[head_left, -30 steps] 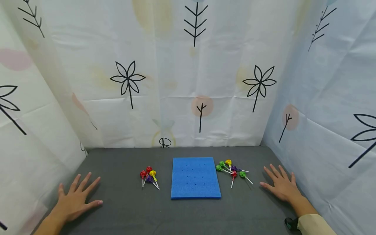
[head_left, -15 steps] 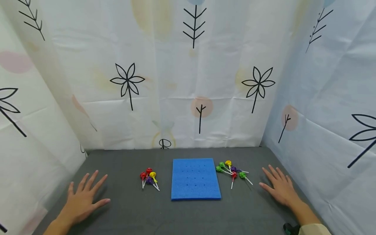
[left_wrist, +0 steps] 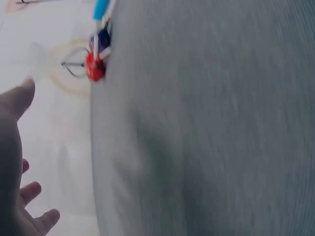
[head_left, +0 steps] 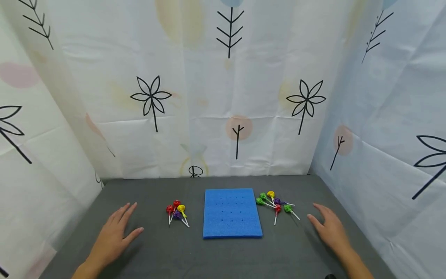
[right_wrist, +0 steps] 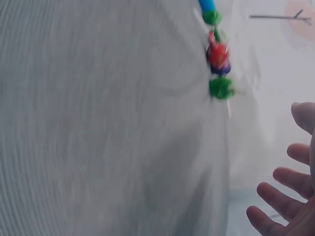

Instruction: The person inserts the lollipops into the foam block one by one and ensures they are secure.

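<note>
My left hand (head_left: 112,237) hovers over the left part of the table, fingers extended and thumb apart, holding nothing. Right of it lies a small cluster of lollipops: red (head_left: 169,209), yellow (head_left: 181,208) and purple (head_left: 177,215) ones with white sticks. My right hand (head_left: 331,229) is over the right part, its fingers relaxed and nothing in them. Just left of it lies a second group with green (head_left: 287,209), red (head_left: 277,209), yellow (head_left: 271,194) and purple lollipops. Between the groups sits a blue foam board (head_left: 231,228) with rows of small holes.
The grey table (head_left: 195,259) is enclosed by white patterned cloth (head_left: 209,89) at the back and on both sides. In the right wrist view, a green lollipop (right_wrist: 221,88) shows nearest the right hand.
Both hands have left their spread pose near the table's sides. The left hand has moved right toward its lollipops; the right hand has turned inward, its fingers now closer together.
</note>
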`<state>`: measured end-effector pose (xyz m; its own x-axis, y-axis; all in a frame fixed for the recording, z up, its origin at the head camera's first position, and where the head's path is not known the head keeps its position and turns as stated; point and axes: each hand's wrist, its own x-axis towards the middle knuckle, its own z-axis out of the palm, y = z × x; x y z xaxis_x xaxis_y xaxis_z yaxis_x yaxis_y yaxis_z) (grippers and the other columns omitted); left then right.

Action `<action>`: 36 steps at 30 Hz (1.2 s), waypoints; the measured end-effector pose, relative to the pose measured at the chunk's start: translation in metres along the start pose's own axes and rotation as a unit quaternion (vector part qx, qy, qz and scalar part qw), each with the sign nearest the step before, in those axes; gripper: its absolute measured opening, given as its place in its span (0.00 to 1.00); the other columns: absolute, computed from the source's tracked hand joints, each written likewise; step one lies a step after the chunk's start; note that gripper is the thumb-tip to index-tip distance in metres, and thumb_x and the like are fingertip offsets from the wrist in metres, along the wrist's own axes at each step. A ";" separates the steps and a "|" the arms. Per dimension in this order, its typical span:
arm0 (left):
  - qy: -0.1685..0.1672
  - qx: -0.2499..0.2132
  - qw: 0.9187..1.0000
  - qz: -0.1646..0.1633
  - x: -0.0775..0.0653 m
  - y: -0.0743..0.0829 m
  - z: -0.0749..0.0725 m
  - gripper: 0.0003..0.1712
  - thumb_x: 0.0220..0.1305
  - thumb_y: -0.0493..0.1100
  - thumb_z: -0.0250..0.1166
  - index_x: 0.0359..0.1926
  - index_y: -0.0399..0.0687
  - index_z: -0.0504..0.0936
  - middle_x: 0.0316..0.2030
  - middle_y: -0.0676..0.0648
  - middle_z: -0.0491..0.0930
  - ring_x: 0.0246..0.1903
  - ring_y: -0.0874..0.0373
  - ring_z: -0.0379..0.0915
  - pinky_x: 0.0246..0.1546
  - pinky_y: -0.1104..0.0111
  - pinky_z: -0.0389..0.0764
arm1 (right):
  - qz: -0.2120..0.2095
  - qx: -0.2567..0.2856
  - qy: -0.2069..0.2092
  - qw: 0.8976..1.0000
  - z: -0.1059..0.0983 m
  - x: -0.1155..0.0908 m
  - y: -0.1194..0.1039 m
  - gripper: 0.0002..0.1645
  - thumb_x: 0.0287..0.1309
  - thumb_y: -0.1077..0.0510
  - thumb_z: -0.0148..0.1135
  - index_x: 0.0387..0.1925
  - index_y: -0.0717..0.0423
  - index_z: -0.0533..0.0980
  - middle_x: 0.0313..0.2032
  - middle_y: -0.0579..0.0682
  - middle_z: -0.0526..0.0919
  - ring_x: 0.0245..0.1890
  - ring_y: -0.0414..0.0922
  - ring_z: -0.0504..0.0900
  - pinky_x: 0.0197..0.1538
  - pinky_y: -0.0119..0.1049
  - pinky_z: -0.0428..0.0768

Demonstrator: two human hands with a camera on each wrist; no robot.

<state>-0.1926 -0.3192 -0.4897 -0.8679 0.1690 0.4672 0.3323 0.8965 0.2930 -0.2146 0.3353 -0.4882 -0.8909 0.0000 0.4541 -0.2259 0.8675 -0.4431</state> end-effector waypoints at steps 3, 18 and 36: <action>0.026 -0.034 0.999 -0.005 0.003 0.013 0.002 0.44 0.58 0.51 0.71 0.71 0.47 0.63 0.64 0.33 0.64 0.60 0.31 0.59 0.50 0.37 0.63 | 0.004 0.008 0.014 1.000 0.002 0.000 -0.012 0.27 0.61 0.54 0.65 0.57 0.65 0.73 0.53 0.68 0.75 0.51 0.65 0.75 0.47 0.63 0.72; 0.070 -0.106 0.992 -0.021 0.005 0.062 0.017 0.29 0.56 0.41 0.73 0.59 0.42 0.76 0.59 0.39 0.72 0.58 0.38 0.67 0.49 0.39 0.69 | 0.030 0.079 0.030 0.996 0.019 0.007 -0.053 0.21 0.63 0.60 0.64 0.55 0.65 0.75 0.49 0.64 0.80 0.47 0.60 0.80 0.45 0.58 0.79; 0.104 -0.234 0.966 -0.024 0.020 0.107 0.052 0.20 0.57 0.34 0.71 0.52 0.43 0.82 0.54 0.46 0.79 0.51 0.51 0.76 0.41 0.53 0.82 | 0.020 0.208 -0.002 0.978 0.047 0.023 -0.086 0.17 0.63 0.60 0.64 0.53 0.61 0.78 0.50 0.60 0.82 0.46 0.54 0.82 0.45 0.37 0.82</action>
<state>-0.1934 -0.1985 -0.4930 -0.8100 0.0021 0.5864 0.4658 0.6098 0.6413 -0.2337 0.2374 -0.4758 -0.9034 0.0266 0.4279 -0.3317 0.5888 -0.7371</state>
